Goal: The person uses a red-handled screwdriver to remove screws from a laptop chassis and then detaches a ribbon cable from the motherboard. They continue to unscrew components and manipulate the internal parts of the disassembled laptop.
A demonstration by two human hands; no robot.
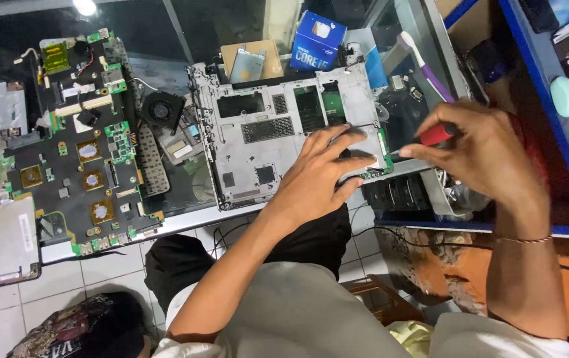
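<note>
the laptop base shell (278, 132) lies bare side up on the glass tabletop (165, 222), its openings empty, so the stripping looks well along: the motherboard (85, 152) is already out and lies well apart to the left, with a small black fan (162, 109) between them. what seems left is the small green board (380, 169) at the shell's near right corner. the left hand (327, 172) rests flat on the shell, fingers spread, holding nothing. the right hand (483, 149) has its grip closed on a red-handled screwdriver (433, 136), tip at that corner. behind the shell stand a blue box (317, 41) and a toothbrush (423, 63); a blue-edged shelf (549, 119) is to the right, white floor tiles (105, 272) below
</note>
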